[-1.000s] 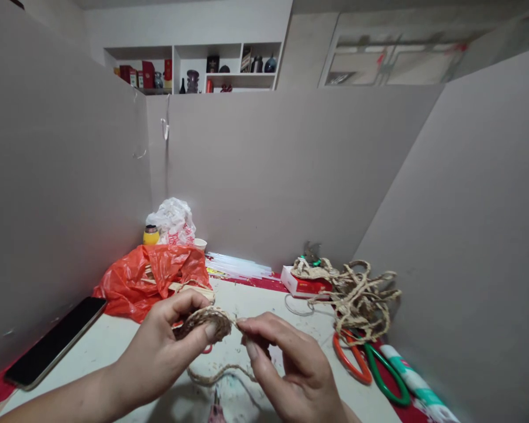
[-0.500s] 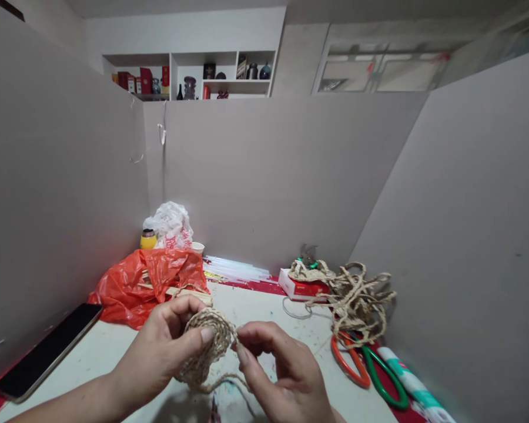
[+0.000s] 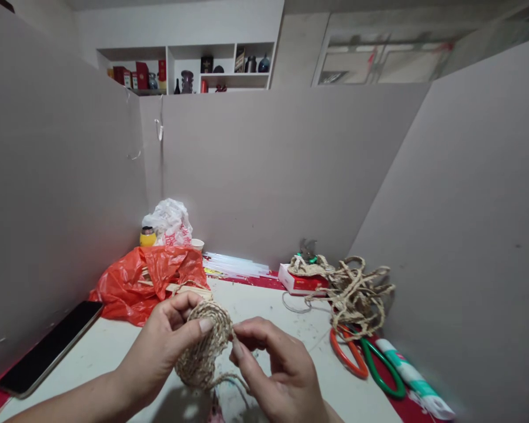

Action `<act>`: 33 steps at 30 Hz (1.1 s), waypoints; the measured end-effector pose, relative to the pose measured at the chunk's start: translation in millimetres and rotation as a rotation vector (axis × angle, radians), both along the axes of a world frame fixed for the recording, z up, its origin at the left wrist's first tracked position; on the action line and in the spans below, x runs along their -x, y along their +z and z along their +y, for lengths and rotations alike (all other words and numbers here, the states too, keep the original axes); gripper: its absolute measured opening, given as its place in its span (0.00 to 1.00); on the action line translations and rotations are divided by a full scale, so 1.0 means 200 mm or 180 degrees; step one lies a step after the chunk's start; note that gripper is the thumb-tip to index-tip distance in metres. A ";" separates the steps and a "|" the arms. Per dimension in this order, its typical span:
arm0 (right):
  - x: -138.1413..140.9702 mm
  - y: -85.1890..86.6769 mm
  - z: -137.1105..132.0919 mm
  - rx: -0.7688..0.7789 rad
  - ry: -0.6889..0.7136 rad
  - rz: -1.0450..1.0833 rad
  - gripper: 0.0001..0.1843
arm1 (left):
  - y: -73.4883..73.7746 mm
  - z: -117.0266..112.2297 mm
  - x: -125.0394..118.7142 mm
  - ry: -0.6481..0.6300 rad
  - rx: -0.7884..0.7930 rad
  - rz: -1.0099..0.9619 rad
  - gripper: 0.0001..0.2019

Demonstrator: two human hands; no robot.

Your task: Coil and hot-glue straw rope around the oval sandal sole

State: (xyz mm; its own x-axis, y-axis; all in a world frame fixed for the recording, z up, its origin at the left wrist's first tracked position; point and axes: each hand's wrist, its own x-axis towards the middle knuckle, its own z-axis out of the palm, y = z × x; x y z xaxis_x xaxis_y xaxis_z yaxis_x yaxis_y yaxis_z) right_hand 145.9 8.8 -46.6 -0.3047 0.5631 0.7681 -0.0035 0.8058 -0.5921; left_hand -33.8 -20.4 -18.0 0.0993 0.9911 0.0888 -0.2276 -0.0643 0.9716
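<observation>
A coiled piece of braided straw rope (image 3: 203, 346), roughly oval, is held up above the table. My left hand (image 3: 163, 341) grips its left side, thumb across the front face and fingers behind. At the coil's right edge, my right hand (image 3: 277, 364) pinches the braid between thumb and forefinger. A loose tail of the same braid (image 3: 229, 376) runs from the bottom of the coil toward my right hand, where its far part is hidden. Below the coil, a small pinkish object (image 3: 216, 410) shows only partly at the bottom edge.
On the left lie a phone (image 3: 50, 346) and a red plastic bag (image 3: 127, 288) with wooden sticks. Glue sticks (image 3: 235, 265) lie at the back. At right are a heap of braided rope (image 3: 361, 294), orange-and-green-handled scissors (image 3: 350, 358) and a green-white roll (image 3: 414, 376). Partition walls enclose the table.
The coil has turned so that more of its front face shows. Both hands keep their hold, with the right hand shifted slightly left. The camera view has moved a little.
</observation>
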 end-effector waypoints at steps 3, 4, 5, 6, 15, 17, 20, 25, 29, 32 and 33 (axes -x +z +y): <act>0.01 0.00 0.00 -0.0049 0.0038 0.0054 0.12 | -0.01 0.00 -0.01 -0.0028 0.0028 -0.0137 0.08; 0.01 0.00 0.00 -0.0082 0.0036 0.0077 0.12 | -0.01 0.00 -0.01 -0.0038 0.0049 -0.0188 0.07; 0.01 0.01 0.00 -0.0125 0.0024 0.0099 0.13 | -0.02 0.00 -0.01 -0.0042 0.0076 -0.0236 0.07; 0.01 0.01 0.00 -0.0168 0.0003 0.0121 0.13 | -0.02 0.00 -0.02 -0.0034 0.0101 -0.0280 0.07; 0.02 -0.01 -0.01 -0.0189 -0.0098 -0.0048 0.17 | -0.02 0.01 -0.04 0.0107 0.0165 -0.0542 0.07; 0.03 -0.03 -0.01 -0.0276 -0.0126 -0.0078 0.19 | -0.02 0.01 -0.04 0.0137 0.0206 -0.0614 0.07; 0.04 -0.05 -0.01 -0.0371 -0.0236 -0.0111 0.20 | -0.03 0.01 -0.05 0.0131 0.0268 -0.0731 0.08; 0.06 -0.06 -0.02 -0.0403 -0.0374 -0.0126 0.22 | -0.04 0.01 -0.07 0.0145 0.0273 -0.0843 0.07; 0.06 -0.10 -0.02 -0.0356 -0.0496 -0.0083 0.22 | -0.06 0.01 -0.08 0.0221 0.0292 -0.0980 0.06; 0.07 -0.13 -0.02 -0.0070 -0.0519 -0.0070 0.21 | -0.06 0.00 -0.09 0.0313 0.0316 -0.1080 0.07; 0.08 -0.14 -0.02 0.0037 -0.0527 0.0009 0.20 | -0.06 0.00 -0.10 0.0335 0.0334 -0.1106 0.08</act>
